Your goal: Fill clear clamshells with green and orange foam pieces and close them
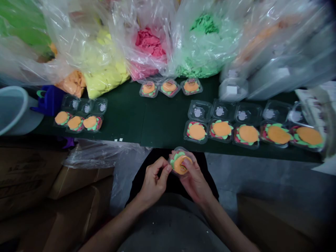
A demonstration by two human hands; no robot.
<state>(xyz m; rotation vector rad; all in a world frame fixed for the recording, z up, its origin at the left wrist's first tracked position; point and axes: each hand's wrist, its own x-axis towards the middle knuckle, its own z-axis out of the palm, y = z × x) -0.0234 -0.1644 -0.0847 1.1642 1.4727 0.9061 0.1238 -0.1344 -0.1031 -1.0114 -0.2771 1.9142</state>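
A small clear box (180,163) holding an orange disc on green and red petal-shaped layers sits between two bare hands, low in the middle of the scene, just near of the dark green table (131,115). The right hand (193,180) cups the box from below and behind, fingers wrapped around it; the left hand (153,182) presses its thumb and forefinger against the box's left edge. Both hands are closed on it, held together above the person's lap.

On the table's right, a row of five open boxes (248,134) lies filled with the same orange and green pieces, their hinged lids folded back on the far side. At the left, three more open filled boxes (76,122) sit in a row. Farther back in the middle stand three closed boxes (170,86). Along the far edge, clear plastic bags hold yellow pieces (105,78), pink pieces (149,43) and green pieces (204,24). A pale bucket (13,108) stands at far left; cardboard boxes (52,185) lie near left.
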